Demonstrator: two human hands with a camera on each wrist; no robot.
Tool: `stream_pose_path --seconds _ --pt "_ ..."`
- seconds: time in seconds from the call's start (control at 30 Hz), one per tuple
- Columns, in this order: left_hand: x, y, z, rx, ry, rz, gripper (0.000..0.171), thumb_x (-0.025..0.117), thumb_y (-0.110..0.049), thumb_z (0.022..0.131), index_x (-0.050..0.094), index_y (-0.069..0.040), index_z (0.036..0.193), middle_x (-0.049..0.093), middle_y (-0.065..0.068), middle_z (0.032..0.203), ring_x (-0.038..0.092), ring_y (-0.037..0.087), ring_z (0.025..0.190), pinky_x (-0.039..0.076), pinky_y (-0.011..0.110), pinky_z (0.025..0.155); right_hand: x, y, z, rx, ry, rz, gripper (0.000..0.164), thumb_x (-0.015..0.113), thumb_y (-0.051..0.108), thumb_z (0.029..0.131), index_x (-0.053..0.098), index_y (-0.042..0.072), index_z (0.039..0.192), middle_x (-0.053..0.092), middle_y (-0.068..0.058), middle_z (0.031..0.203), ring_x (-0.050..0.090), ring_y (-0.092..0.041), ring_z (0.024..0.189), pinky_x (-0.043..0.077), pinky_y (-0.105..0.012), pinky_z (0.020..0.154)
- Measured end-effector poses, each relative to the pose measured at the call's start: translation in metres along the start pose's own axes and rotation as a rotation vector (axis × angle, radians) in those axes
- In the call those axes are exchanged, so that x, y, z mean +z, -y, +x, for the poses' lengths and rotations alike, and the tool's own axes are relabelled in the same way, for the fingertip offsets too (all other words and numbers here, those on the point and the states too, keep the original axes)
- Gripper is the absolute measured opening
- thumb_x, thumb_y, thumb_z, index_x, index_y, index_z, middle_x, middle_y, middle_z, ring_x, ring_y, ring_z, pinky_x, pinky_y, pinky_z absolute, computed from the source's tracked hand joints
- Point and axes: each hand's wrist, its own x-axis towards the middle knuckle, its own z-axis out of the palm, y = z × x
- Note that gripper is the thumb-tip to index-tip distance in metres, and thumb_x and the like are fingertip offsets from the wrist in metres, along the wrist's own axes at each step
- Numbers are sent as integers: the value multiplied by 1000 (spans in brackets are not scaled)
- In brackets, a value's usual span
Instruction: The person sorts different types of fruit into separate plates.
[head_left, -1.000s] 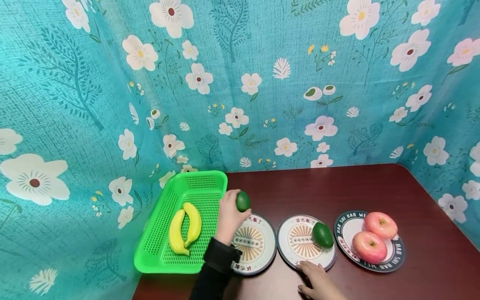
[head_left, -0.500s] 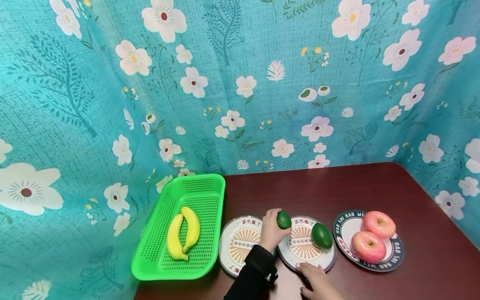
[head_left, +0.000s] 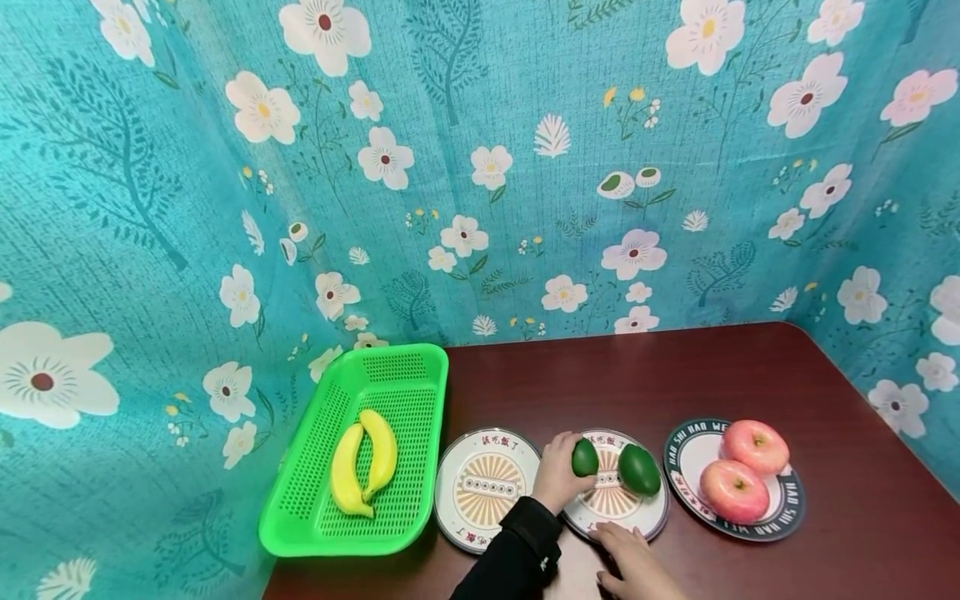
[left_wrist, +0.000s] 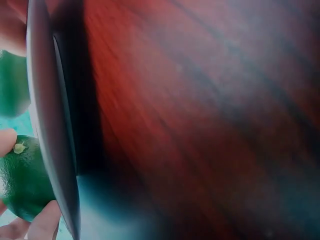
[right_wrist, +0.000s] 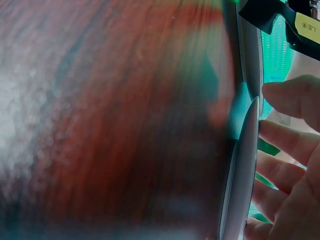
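Note:
In the head view my left hand (head_left: 560, 473) grips a dark green avocado (head_left: 585, 457) low over the left part of the middle white plate (head_left: 574, 518). The left wrist view shows this avocado (left_wrist: 27, 175) between thumb and fingers, its stem nub visible, right at the plate's rim. A second avocado (head_left: 639, 470) lies on the plate's right side. My right hand (head_left: 637, 560) rests at the front rim of the same plate. The right wrist view has its fingers (right_wrist: 287, 137) extended along the rim, thumb apart, holding nothing.
A white plate (head_left: 457, 500) with a sunburst print stands on the left. Further left, a green basket (head_left: 420, 433) holds two bananas (head_left: 381, 450). To the right, a dark-rimmed plate (head_left: 787, 508) bears two apples (head_left: 735, 491). A floral curtain (head_left: 525, 250) hangs behind the table (head_left: 847, 467).
My left hand has carried the avocado rightward from beside the basket, across the left plate, and down to the middle plate. The right hand has stayed at the rim.

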Motion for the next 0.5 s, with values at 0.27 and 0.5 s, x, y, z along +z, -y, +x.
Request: stream_pose_path --seconds 0.27,0.5 --pt "3 -5 1 6 -9 -6 63 80 -25 74 53 -8 128 51 14 128 54 31 109 49 29 79 0 0 2 15 23 33 44 76 13 68 61 -3 107 58 -22 111 52 -44 104 36 -70 83" --pt "7 -8 1 14 19 -20 65 77 -28 77 50 -5 132 50 16 130 57 27 109 50 27 79 -1 0 2 18 30 38 44 76 14 70 61 -3 107 58 -21 112 52 -44 104 36 -70 83"
